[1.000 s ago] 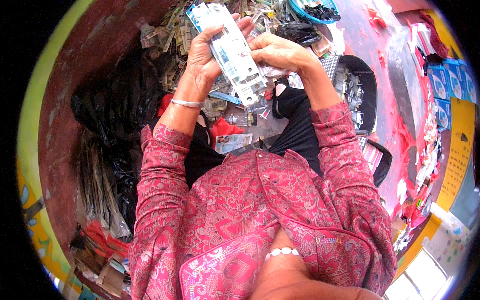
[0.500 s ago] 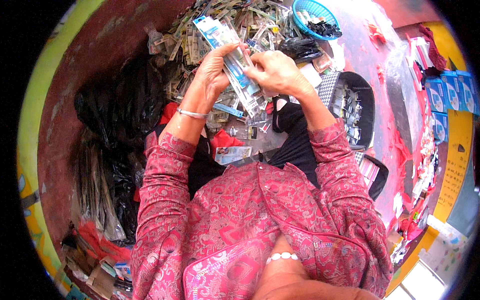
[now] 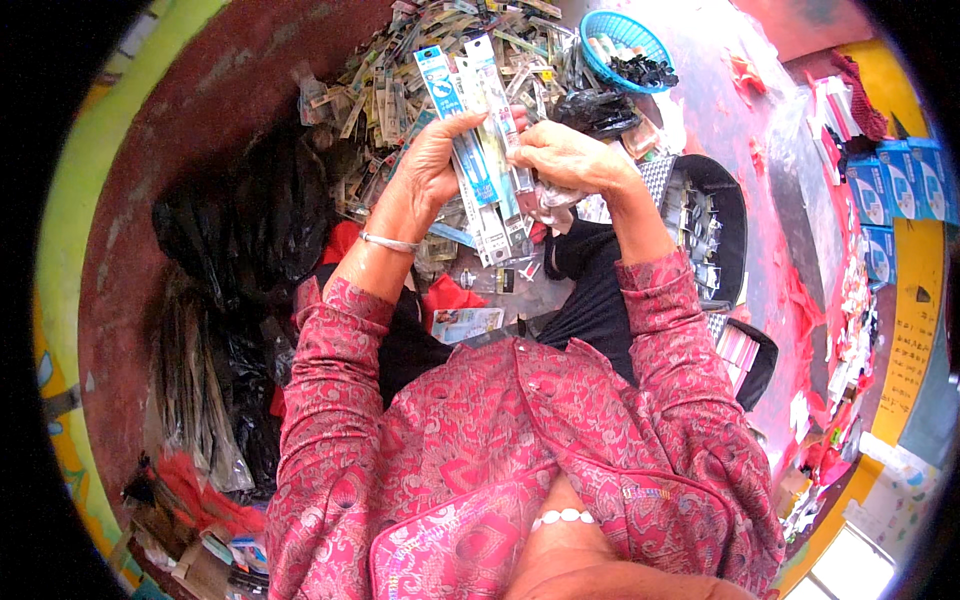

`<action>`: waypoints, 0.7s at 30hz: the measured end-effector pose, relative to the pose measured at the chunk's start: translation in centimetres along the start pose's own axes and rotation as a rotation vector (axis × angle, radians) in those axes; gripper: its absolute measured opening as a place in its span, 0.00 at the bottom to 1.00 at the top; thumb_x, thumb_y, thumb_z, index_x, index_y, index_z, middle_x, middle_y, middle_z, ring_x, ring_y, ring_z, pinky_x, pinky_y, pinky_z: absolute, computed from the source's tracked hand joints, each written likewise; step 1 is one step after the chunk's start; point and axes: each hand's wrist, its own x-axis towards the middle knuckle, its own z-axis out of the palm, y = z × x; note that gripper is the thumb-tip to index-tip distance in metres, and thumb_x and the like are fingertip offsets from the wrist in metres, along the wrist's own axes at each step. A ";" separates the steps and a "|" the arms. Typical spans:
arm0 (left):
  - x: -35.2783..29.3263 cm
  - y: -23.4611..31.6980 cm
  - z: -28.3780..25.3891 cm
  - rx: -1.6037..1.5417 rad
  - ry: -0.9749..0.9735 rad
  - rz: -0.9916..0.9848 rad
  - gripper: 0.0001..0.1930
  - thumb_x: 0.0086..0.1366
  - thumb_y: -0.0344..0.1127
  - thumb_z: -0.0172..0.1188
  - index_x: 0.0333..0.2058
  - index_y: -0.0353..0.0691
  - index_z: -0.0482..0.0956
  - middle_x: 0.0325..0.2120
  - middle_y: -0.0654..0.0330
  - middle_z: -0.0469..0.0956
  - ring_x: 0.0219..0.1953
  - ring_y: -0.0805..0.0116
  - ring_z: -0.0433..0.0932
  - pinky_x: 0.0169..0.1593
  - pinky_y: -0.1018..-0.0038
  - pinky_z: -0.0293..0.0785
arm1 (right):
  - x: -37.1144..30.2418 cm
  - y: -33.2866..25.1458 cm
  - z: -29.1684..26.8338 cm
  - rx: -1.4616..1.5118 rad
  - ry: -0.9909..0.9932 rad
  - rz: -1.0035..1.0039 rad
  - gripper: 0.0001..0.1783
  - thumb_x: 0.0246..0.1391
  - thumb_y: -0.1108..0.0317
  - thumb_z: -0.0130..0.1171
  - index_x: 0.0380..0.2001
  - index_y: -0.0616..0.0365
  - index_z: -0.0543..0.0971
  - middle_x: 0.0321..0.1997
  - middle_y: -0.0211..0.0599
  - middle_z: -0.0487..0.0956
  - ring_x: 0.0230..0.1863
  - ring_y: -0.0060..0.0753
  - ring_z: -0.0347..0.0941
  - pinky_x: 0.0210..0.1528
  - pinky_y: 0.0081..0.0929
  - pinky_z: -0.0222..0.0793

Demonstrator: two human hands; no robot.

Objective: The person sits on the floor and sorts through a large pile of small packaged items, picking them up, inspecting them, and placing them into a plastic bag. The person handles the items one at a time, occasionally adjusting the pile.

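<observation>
Several long, narrow clear packets with blue and white cards (image 3: 440, 85) are fanned out between my hands. My left hand (image 3: 430, 168) is closed around their left side, thumb across the front. My right hand (image 3: 575, 160) pinches the rightmost packet (image 3: 495, 85) at its right edge; some of its fingers are hidden. Crumpled clear plastic (image 3: 553, 205) hangs just under my right hand. Beyond and beneath lies a large heap of similar slim packets (image 3: 385, 110). A red cloth (image 3: 452, 293) and a small printed card (image 3: 467, 322) lie between my legs.
A blue basket (image 3: 597, 72) with small black and pale items stands at the far right of the heap, near a black plastic bag (image 3: 598, 113). Right of my knee is an open black case (image 3: 735, 225) of small packets. Black sheeting (image 3: 235, 220) lies left; blue boxes (image 3: 905, 180) stand far right.
The packets have gone from a tight, slanted stack to a more upright fan. My right hand has shifted slightly right and down, and crumpled plastic now shows below it.
</observation>
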 end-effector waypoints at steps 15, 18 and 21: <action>0.1 -1.5 0.9 0.266 0.156 0.094 0.13 0.53 0.29 0.55 0.39 0.35 0.70 0.31 0.59 0.75 0.32 0.70 0.76 0.36 0.73 0.75 | 1.2 -3.0 0.6 -0.044 0.851 -0.205 0.13 0.39 0.59 0.60 0.26 0.57 0.77 0.20 0.36 0.75 0.23 0.31 0.73 0.27 0.26 0.67; 0.0 -1.3 0.6 0.362 0.094 0.136 0.13 0.52 0.30 0.56 0.38 0.36 0.71 0.31 0.61 0.75 0.31 0.73 0.75 0.36 0.77 0.73 | 0.8 -2.0 0.2 -0.038 0.688 -0.043 0.16 0.37 0.54 0.60 0.26 0.55 0.77 0.19 0.35 0.74 0.23 0.35 0.73 0.27 0.28 0.67; 0.0 -1.4 1.4 0.527 0.183 0.203 0.12 0.50 0.29 0.56 0.36 0.36 0.72 0.30 0.62 0.74 0.29 0.73 0.75 0.33 0.77 0.73 | 0.2 -2.1 -0.2 -0.012 0.593 0.053 0.22 0.37 0.45 0.57 0.26 0.54 0.77 0.21 0.39 0.75 0.25 0.36 0.74 0.29 0.30 0.68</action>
